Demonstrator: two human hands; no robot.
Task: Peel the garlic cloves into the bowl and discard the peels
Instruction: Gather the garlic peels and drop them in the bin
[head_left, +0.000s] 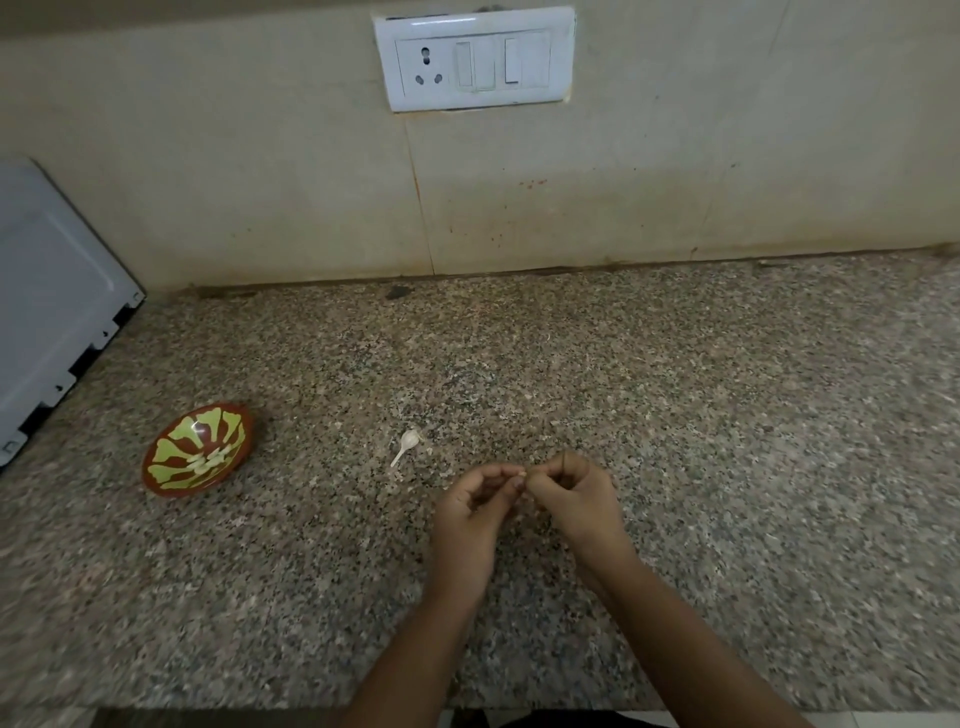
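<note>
Right now, from the head camera, both hands are working together over the near middle of the granite countertop (675, 395). The left hand (467, 514) is curling its fingers inward and pinching a small pale garlic clove (521, 474) at its fingertips. The right hand (571, 501) is meeting it from the other side, its fingers likewise curled tight and nipping the same clove, so neither hand is lying open. Only a sliver of the clove is showing between the two sets of fingertips; whether any skin is clinging to it is too small to tell.

The bowl (228, 418) is sitting well apart from the hands, off to the left and a little farther from the person, with several peeled cloves (210, 460) lying in it. The drop is hanging on that relation: the bowl is lying on the left hand's side, so by my judgement that hand is the nearer one to carry the clove across.

Between the bowl and the hands, another garlic piece (410, 440) is lying on the stone, its thin stalk pointing back toward the person and leftward. A switch plate (475, 57) is sitting on the wall behind, and a white appliance (52, 291) is standing at the left edge.
</note>
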